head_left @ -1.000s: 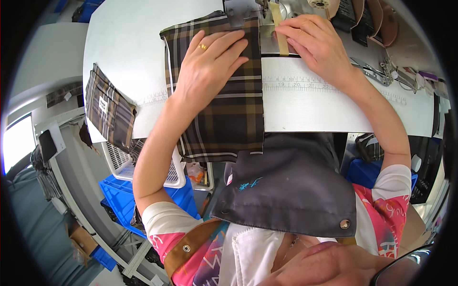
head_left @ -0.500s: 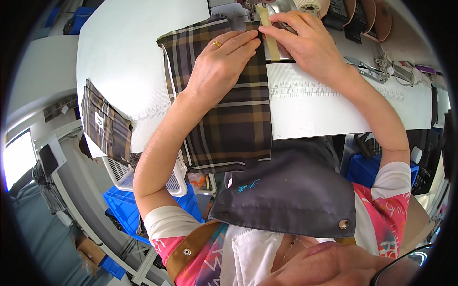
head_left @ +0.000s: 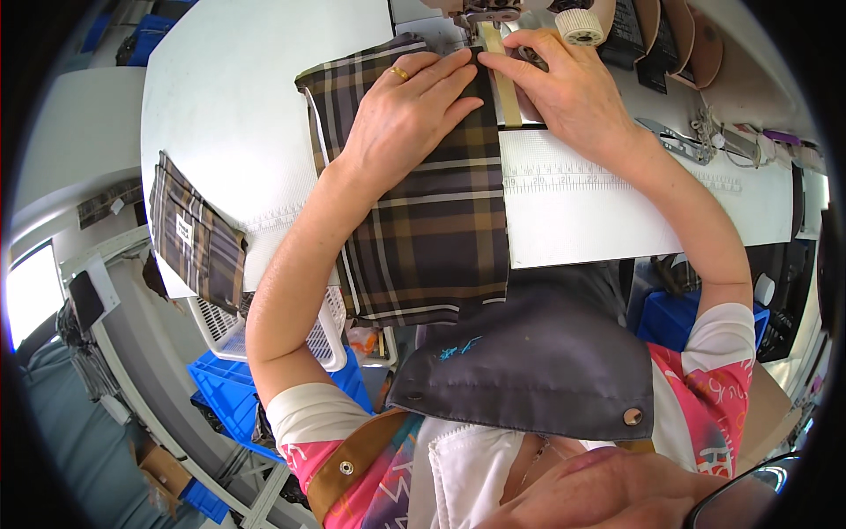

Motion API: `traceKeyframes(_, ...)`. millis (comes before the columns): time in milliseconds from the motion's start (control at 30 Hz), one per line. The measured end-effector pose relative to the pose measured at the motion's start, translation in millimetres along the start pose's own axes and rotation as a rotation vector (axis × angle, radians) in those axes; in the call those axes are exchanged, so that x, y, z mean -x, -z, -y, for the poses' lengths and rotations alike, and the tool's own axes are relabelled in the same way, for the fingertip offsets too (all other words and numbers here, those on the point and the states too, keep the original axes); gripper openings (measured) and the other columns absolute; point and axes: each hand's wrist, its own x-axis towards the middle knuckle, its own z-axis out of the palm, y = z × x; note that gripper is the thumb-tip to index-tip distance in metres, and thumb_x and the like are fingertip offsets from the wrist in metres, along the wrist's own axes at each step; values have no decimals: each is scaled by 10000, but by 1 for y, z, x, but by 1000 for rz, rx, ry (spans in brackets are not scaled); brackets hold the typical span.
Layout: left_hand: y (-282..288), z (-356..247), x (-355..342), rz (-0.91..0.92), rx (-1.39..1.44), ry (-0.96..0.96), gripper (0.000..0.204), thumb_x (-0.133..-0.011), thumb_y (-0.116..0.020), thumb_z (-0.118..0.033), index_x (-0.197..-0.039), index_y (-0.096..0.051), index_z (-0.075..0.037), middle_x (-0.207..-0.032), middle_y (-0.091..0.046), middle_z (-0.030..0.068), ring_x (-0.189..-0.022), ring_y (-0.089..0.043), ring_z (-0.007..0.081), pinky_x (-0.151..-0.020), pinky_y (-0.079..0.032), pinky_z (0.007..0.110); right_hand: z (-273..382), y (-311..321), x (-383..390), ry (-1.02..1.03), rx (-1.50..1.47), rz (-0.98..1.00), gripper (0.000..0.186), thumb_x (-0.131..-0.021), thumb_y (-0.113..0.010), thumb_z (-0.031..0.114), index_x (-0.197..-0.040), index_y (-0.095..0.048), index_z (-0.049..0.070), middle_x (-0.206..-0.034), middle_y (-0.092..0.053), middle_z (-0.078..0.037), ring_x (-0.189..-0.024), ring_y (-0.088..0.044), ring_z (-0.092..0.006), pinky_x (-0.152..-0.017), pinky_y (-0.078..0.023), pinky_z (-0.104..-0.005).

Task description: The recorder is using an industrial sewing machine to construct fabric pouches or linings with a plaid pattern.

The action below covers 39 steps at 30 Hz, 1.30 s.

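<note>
A brown, black and white plaid cloth (head_left: 432, 247) lies on the white sewing table, its near end hanging over the front edge. My left hand (head_left: 397, 119), with a gold ring, lies flat on the cloth, fingers stretched toward its far right corner. My right hand (head_left: 577, 97) rests at that corner from the right. Its thumb touches the cloth's edge, and its index finger is apart, reaching past a pale yellow strip (head_left: 506, 101) beside the cloth. Just beyond my fingertips stands the sewing machine head (head_left: 487, 12); its needle area is hard to make out.
A smaller plaid piece with a white label (head_left: 198, 231) hangs over the table's left edge. Below it are a white basket (head_left: 330, 339) and a blue crate (head_left: 220, 388). A printed ruler strip (head_left: 608, 179) crosses the table. Metal snips (head_left: 674, 141) lie at the right.
The view has shifted slightly, showing more of the machine head. My left thumb now stands farther from its fingers. Both hands remain at the cloth's far corner.
</note>
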Motion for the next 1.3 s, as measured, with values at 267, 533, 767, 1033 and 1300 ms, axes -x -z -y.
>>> traceKeyframes(267,-5,11,-7,-21,-11,-25,253,-761,-698,-218,-940,-671,-40,-1039,-658,47,-962,-605,195,-809,-504,294,-4,5,-8,-24,-40,65,410,-742,-650,59,-1142,-596,131,-1063,-539,-85,-695,-601,-216,-611,-486,-332)
traceKeyframes(533,-3,8,-10,-24,-38,-13,270,-790,-683,-184,-1011,-668,-29,-1064,-658,76,-1001,-611,224,-840,-500,322,-2,14,-14,68,24,-9,239,-808,-611,155,-1017,-621,40,-924,-582,-159,-837,-551,-296,-771,-422,-401)
traceKeyframes(767,71,-72,40,312,8,179,436,-727,-716,-286,-1107,-629,-90,-1211,-581,48,-1217,-447,269,-1035,-272,438,67,78,78,-377,-736,173,168,-825,-611,43,-985,-663,38,-781,-638,-76,-693,-624,-171,-618,-480,-266)
traceKeyframes(1033,43,-163,107,192,-258,280,408,-640,-775,-245,-1023,-633,-233,-1297,-493,18,-1279,-352,250,-1096,-21,462,133,48,155,-985,-1343,220,175,-922,-527,96,-1012,-643,1,-746,-606,-13,-651,-547,-51,-568,-448,-191)
traceKeyframes(1300,20,-150,95,-163,-113,202,167,-651,-652,-84,-793,-616,-165,-840,-563,-41,-874,-549,125,-1094,-62,496,132,68,141,-752,-1031,69,146,-860,-588,37,-989,-654,13,-743,-614,-40,-645,-569,-80,-578,-460,-190)
